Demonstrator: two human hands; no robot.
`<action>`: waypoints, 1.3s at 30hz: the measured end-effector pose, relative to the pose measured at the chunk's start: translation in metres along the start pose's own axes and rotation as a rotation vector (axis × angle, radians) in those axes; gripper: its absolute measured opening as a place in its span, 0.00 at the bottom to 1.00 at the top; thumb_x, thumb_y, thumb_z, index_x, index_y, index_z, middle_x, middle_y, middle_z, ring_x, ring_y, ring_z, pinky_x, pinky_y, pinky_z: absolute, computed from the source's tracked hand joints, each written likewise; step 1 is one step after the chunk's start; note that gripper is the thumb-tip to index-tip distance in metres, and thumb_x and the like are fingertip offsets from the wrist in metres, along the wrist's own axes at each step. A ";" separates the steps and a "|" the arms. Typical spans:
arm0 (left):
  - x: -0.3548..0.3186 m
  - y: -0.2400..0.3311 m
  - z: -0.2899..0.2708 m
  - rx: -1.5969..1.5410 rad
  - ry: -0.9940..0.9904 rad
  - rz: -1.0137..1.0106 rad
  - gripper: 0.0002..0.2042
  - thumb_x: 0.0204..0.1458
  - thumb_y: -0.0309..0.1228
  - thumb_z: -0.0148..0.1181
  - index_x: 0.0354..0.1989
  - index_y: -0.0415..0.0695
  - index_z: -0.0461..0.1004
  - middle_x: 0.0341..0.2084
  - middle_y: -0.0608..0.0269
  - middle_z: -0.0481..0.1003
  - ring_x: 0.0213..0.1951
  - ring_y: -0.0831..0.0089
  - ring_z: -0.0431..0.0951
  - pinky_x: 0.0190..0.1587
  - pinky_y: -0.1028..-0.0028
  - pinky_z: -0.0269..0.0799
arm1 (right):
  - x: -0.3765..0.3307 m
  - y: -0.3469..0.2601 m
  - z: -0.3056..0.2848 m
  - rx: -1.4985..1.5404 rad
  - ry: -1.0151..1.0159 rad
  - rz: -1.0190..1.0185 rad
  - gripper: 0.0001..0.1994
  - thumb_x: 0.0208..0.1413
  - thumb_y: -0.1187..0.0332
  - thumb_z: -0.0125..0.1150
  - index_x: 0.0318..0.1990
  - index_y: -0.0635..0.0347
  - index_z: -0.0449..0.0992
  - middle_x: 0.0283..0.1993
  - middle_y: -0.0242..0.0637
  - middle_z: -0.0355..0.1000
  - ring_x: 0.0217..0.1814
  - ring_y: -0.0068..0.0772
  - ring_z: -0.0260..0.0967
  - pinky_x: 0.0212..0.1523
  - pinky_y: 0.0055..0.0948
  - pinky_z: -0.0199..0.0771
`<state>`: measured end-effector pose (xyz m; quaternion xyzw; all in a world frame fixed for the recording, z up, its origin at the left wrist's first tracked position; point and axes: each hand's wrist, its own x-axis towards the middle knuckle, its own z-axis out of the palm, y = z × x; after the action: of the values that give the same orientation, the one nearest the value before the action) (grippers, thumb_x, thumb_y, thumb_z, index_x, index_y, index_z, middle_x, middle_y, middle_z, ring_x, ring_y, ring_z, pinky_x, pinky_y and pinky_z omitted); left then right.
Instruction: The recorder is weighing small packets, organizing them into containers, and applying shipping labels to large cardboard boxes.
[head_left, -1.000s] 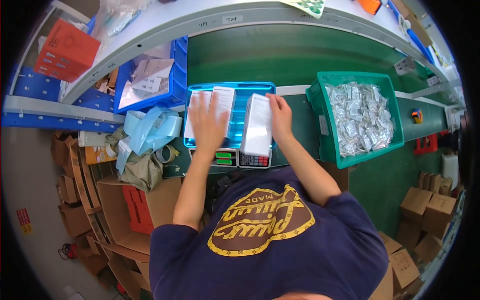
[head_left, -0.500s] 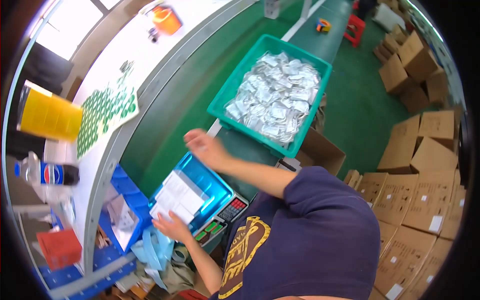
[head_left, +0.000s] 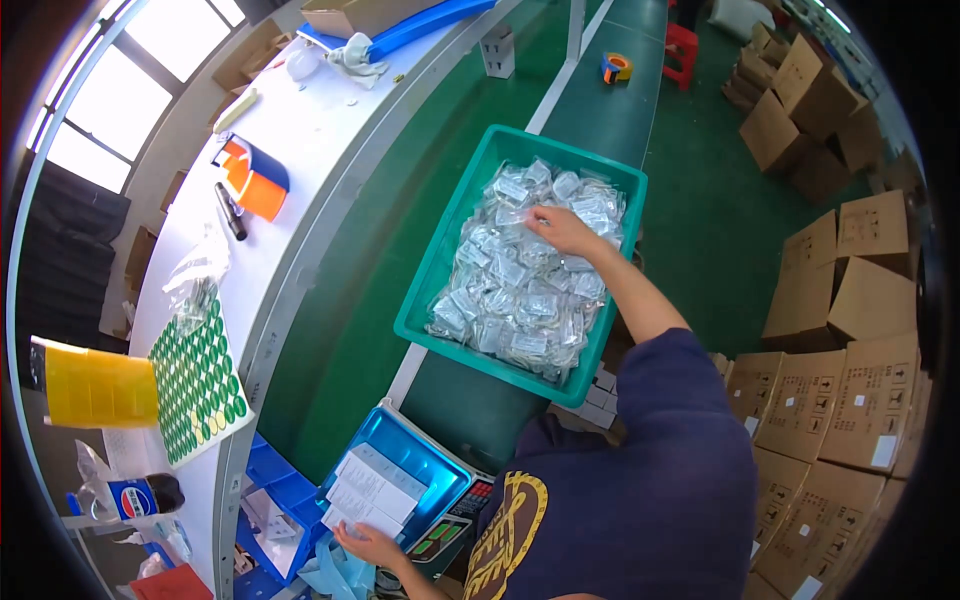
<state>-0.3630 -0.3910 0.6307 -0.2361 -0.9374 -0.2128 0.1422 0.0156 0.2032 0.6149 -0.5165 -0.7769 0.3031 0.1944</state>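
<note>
Green plastic walls of the bin [head_left: 430,290] on the green belt [head_left: 330,330] frame a heap of small clear packets [head_left: 520,290], and your right hand [head_left: 562,230] lies palm down on that heap near its far end, fingers curled into the packets, though you cannot tell whether it pinches one. Your left hand [head_left: 372,545] rests at the near edge of the blue tray [head_left: 440,470] on the scale [head_left: 450,525], fingers spread and touching the white cards [head_left: 370,490] stacked inside it.
</note>
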 end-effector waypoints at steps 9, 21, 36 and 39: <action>0.001 0.002 0.001 0.027 0.004 -0.011 0.18 0.56 0.28 0.51 0.54 0.34 0.67 0.55 0.43 0.67 0.58 0.48 0.66 0.63 0.60 0.58 | -0.048 0.001 0.024 0.211 0.141 0.106 0.18 0.53 0.59 0.62 0.47 0.60 0.73 0.37 0.49 0.75 0.39 0.48 0.74 0.39 0.39 0.72; 0.001 -0.011 0.012 0.016 0.062 0.113 0.16 0.57 0.31 0.51 0.51 0.35 0.70 0.49 0.42 0.72 0.52 0.46 0.71 0.57 0.57 0.64 | -0.203 -0.106 0.061 0.413 0.209 -0.143 0.11 0.53 0.67 0.61 0.44 0.56 0.74 0.37 0.42 0.75 0.41 0.48 0.74 0.41 0.40 0.74; -0.052 0.055 -0.026 -0.253 0.328 0.174 0.17 0.58 0.31 0.54 0.53 0.35 0.69 0.53 0.45 0.70 0.55 0.49 0.69 0.59 0.58 0.62 | -0.244 -0.077 0.091 0.915 0.208 -0.150 0.09 0.58 0.68 0.60 0.43 0.60 0.71 0.38 0.37 0.74 0.39 0.33 0.74 0.39 0.30 0.75; -0.123 0.129 -0.020 -0.495 0.199 0.110 0.18 0.58 0.29 0.54 0.55 0.35 0.67 0.56 0.45 0.67 0.59 0.53 0.66 0.62 0.60 0.59 | -0.263 -0.063 0.075 1.394 0.109 0.043 0.11 0.63 0.67 0.57 0.48 0.63 0.70 0.37 0.32 0.72 0.36 0.23 0.72 0.36 0.22 0.74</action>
<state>-0.1908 -0.3445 0.6455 -0.2922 -0.8240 -0.4497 0.1826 0.0287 -0.0767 0.6042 -0.3010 -0.3799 0.7082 0.5133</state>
